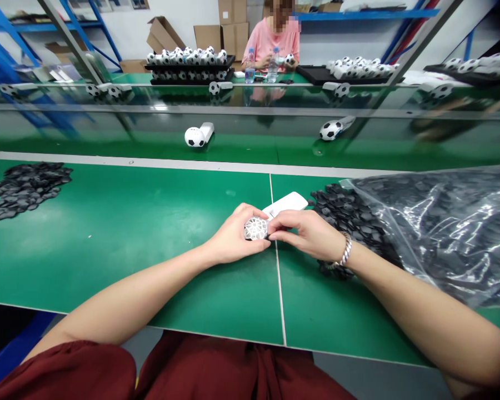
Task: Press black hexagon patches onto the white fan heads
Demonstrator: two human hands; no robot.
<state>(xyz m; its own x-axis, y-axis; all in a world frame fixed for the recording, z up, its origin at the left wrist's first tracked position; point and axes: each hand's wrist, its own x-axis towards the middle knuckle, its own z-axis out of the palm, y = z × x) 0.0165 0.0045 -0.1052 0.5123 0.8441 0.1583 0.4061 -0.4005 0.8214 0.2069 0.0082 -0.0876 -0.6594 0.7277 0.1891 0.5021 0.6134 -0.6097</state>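
Near the table's middle seam lies a white handheld device with a round, openwork ball-shaped head (255,228) and a flat white handle (290,203) pointing to the far right. My left hand (229,236) is closed around the left side of the head, thumb in front and fingers behind. At the head's right edge, my right hand (306,230) pinches with thumb and fingertips touching the rim; whatever sits between the fingertips is too small to make out. Just beyond the right wrist spreads a pile of small black pieces (337,208).
A clear plastic bag of black pieces (454,239) fills the right side. Another black pile (25,186) lies far left. Soccer-ball devices (195,136) rest on the green strip behind the pale table edge (170,160). Across from me, a person in pink (258,41) works beside loaded trays (189,72).
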